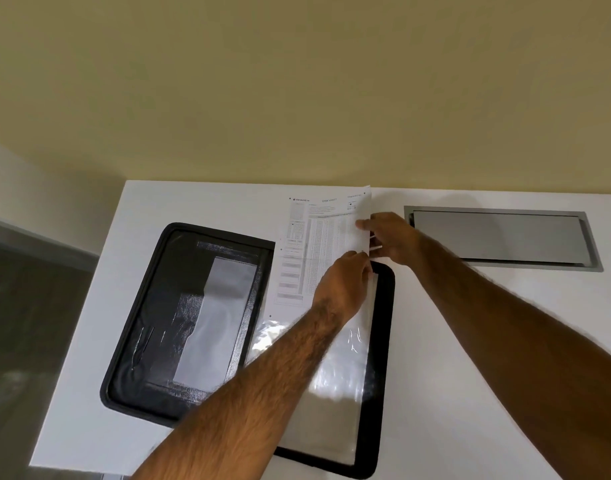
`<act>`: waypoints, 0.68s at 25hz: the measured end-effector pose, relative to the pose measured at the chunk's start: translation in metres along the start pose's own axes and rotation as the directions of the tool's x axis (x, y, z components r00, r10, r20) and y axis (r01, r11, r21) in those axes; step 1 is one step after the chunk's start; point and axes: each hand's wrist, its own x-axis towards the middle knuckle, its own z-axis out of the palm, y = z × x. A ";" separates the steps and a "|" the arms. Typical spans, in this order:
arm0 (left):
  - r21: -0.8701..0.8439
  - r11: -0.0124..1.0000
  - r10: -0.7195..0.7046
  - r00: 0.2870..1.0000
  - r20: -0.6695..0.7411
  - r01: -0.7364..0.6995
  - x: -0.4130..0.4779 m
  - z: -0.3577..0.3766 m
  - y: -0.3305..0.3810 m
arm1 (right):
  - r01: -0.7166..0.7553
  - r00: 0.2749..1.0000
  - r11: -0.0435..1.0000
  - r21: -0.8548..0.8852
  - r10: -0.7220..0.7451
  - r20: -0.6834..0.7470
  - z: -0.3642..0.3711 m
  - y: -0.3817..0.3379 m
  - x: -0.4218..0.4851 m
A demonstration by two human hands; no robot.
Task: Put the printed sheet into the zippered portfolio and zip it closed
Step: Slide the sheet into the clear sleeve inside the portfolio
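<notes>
While portfolio (193, 317) lies open, both hands (345, 282) (394, 239) grip sheet (317, 244) above sleeve (335, 368).

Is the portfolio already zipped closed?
No, the portfolio lies open flat on the table, and both hands hold the printed sheet over it.

Even indoor light, soft focus and wide-angle bend

The white table (470, 323) is bright and evenly lit; glare streaks the clear sleeve (345, 358) on it and the shiny black lining left of the sleeve. Soft shadows fall under both forearms. The sheet's (317, 244) print above the sleeve is too blurred to read. The table's edges bow, and the floor left of it is dim and smeared.
</notes>
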 end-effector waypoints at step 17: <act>0.077 0.997 -0.013 1.000 0.003 0.012 0.012 -0.001 0.007 | 0.176 0.982 0.885 -0.432 -0.125 0.144 -0.010 0.004 -0.015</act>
